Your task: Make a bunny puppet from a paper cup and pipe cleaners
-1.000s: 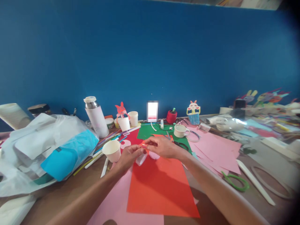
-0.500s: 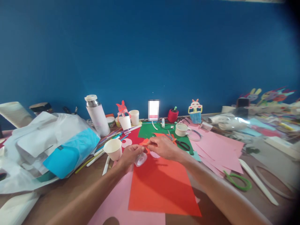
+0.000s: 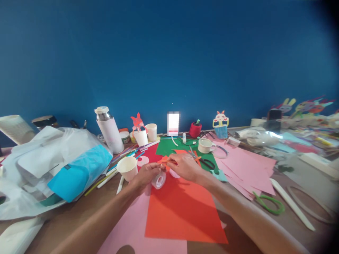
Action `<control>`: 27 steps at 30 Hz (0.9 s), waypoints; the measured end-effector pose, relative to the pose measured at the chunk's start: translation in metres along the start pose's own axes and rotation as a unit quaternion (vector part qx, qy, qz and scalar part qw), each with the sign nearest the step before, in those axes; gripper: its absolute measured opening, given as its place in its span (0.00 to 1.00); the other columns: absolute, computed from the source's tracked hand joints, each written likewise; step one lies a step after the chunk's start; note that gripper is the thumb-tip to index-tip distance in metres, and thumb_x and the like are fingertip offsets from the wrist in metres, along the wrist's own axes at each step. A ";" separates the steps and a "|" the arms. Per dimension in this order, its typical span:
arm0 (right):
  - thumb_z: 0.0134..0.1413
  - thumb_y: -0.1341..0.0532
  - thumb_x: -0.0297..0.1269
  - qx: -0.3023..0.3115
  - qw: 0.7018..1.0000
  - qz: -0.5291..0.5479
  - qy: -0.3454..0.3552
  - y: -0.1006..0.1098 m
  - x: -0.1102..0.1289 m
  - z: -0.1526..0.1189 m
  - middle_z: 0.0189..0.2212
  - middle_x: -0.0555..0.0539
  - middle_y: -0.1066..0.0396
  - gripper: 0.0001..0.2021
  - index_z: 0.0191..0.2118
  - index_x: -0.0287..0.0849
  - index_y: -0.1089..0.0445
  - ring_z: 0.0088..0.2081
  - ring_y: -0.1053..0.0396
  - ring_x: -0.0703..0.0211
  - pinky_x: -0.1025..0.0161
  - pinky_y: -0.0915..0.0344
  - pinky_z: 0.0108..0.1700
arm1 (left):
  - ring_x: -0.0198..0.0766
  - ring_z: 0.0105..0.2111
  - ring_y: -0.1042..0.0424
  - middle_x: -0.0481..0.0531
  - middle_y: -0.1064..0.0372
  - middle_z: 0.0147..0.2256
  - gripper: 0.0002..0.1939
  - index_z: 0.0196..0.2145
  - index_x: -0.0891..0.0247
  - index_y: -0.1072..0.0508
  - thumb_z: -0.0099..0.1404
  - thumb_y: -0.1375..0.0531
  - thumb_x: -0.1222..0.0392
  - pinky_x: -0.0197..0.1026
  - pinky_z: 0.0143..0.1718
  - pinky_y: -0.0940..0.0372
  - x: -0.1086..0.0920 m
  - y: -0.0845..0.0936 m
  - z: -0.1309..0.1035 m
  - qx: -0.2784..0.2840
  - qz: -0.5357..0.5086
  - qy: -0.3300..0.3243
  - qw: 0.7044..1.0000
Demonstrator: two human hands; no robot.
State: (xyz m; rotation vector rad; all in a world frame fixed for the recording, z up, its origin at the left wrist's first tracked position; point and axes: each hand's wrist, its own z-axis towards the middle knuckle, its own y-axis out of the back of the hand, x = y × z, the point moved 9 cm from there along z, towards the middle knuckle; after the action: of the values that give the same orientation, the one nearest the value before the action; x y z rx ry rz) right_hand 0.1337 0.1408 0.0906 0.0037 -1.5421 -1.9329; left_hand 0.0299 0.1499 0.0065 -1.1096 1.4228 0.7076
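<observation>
The left hand [image 3: 148,174] is closed, gripping a tape roll [image 3: 159,180]: a clear, glossy plastic ring with a hollow core. The right hand [image 3: 186,165] pinches a narrow orange paper piece [image 3: 172,162], located at center beside the left fingertips. Near side: a smooth, rectangular orange sheet [image 3: 182,211] overlaps a pink sheet [image 3: 132,225]. Right of the right hand: black-handled scissors [image 3: 208,163]. Farther: a rounded, pale mug [image 3: 205,145]. Left: a tapered white cup [image 3: 127,168] and a cylindrical flask [image 3: 111,135] with metallic collar. Far left: a crumpled, translucent bag [image 3: 76,141] beside a blue package [image 3: 76,176]; its dark mark is illegible.
</observation>
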 end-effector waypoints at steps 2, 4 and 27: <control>0.55 0.48 0.36 -0.001 1.000 -0.015 -0.009 -0.003 0.000 0.000 0.28 0.48 0.28 0.09 0.32 0.42 0.31 0.29 0.32 0.62 0.68 0.48 0.29 | 0.31 0.23 0.37 0.50 0.30 0.27 0.06 0.28 0.67 0.28 0.48 0.40 0.64 0.34 0.26 0.45 0.001 0.000 0.000 -0.008 0.001 -0.002 1.000; 0.55 0.48 0.34 -0.005 0.999 -0.041 -0.026 -0.005 -0.001 0.000 0.28 0.47 0.28 0.09 0.31 0.41 0.31 0.30 0.32 0.61 0.67 0.48 0.29 | 0.31 0.22 0.37 0.49 0.31 0.26 0.06 0.27 0.67 0.29 0.48 0.40 0.64 0.33 0.26 0.46 0.000 0.000 0.000 -0.014 -0.003 -0.010 1.000; 0.55 0.50 0.26 -0.064 0.957 -0.266 0.096 -0.023 0.034 -0.018 0.32 0.45 0.32 0.09 0.35 0.42 0.34 0.33 0.39 0.56 0.56 0.49 0.39 | 0.33 0.24 0.35 0.51 0.31 0.23 0.04 0.24 0.70 0.29 0.48 0.40 0.66 0.35 0.26 0.44 0.005 0.004 -0.001 -0.029 -0.097 0.041 0.994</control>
State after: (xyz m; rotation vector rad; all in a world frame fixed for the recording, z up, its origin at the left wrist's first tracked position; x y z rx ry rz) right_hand 0.1031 0.1105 0.0776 0.5901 -1.3728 -2.3577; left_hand 0.0263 0.1496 0.0008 -1.3152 1.3467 0.5723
